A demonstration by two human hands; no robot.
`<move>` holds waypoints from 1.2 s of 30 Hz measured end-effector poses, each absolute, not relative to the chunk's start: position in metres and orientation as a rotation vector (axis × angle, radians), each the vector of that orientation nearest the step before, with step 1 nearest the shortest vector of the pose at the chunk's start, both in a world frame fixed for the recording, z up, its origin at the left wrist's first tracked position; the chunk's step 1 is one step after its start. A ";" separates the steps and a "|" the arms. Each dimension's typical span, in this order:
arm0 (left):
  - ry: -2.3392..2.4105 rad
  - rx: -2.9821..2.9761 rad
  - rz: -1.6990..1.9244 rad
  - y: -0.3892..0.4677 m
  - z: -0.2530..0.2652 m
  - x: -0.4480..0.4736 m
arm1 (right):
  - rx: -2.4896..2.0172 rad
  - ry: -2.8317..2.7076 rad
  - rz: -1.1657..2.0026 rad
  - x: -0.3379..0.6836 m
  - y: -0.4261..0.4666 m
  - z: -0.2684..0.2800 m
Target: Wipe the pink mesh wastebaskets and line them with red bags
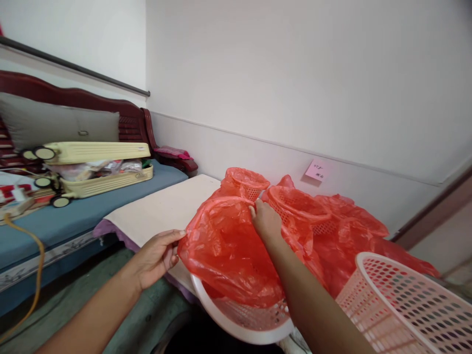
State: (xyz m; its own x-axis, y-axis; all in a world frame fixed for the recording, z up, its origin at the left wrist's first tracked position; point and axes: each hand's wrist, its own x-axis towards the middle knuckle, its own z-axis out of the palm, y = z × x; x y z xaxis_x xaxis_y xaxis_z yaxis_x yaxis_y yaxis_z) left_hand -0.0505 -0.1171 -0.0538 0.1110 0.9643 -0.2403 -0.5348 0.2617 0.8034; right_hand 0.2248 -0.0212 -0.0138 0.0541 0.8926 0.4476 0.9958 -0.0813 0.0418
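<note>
A red plastic bag hangs inside a white perforated basket, its mouth spread wide. The bag's far edge is folded over the basket's rim, while its near edge sags inside and leaves the near rim bare. My left hand pinches the bag's edge at the left between thumb and fingers. On the far right side, my right hand is closed over the bag's edge at the rim; its fingertips are partly hidden.
Behind stand baskets lined with red bags, among them a small one and a wider one. A pink perforated basket is at the lower right. An open yellow suitcase lies on the blue seat at the left. A pink note is on the wall.
</note>
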 end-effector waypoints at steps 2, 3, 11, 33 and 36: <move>0.869 0.611 1.224 -0.115 -0.050 -0.054 | -2.054 -1.918 -0.535 0.224 -0.021 -0.014; 0.867 0.609 1.234 -0.114 -0.046 -0.056 | -2.052 -1.921 -0.536 0.224 -0.021 -0.014; 0.818 0.610 1.203 -0.089 -0.016 -0.058 | -2.016 -1.950 -0.555 0.218 -0.022 -0.014; 0.906 0.850 1.085 -0.062 0.015 -0.053 | -1.954 -1.976 -0.660 0.211 -0.021 -0.016; 0.950 0.894 1.042 -0.056 0.016 -0.047 | -1.945 -1.982 -0.666 0.211 -0.021 -0.016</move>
